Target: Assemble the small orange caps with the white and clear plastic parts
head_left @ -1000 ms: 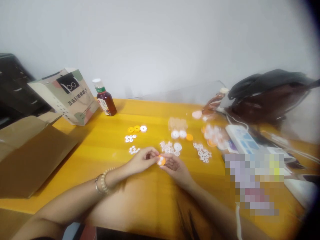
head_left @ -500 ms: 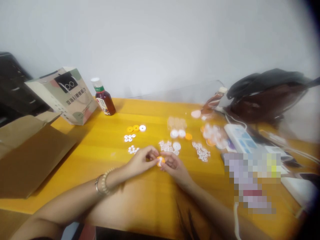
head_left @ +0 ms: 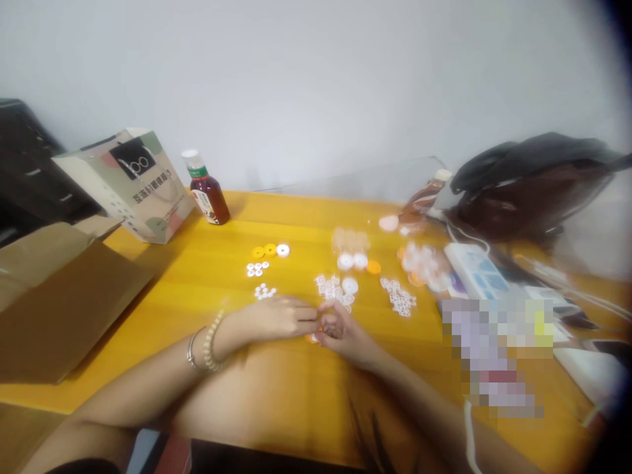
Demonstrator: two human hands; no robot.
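Over the near middle of the table, my left hand (head_left: 281, 317) is turned with its back up, fingers together and reaching over a small orange and white disc (head_left: 312, 338). My right hand (head_left: 345, 334) is curled, thumb and fingers closed at the right edge of the same disc. Most of the disc is hidden behind the fingers. Beyond the hands are small white round pieces (head_left: 265, 291), white washers (head_left: 257, 269) and a pile of small white square pieces (head_left: 330, 287) beside a white disc (head_left: 350, 286).
Farther back lie yellow rings (head_left: 269, 250), a white ring (head_left: 283, 250), white discs (head_left: 353, 261) and tan blocks (head_left: 350, 241). A cardboard box (head_left: 74, 309), paper bag (head_left: 148, 191) and bottle (head_left: 210, 194) stand left. A power strip (head_left: 476, 270) and dark bag (head_left: 533, 184) lie right.
My left hand has rolled over so its back faces up, covering more of the orange and white disc. The disc has shifted slightly down and left. My right hand stays nearly in place.
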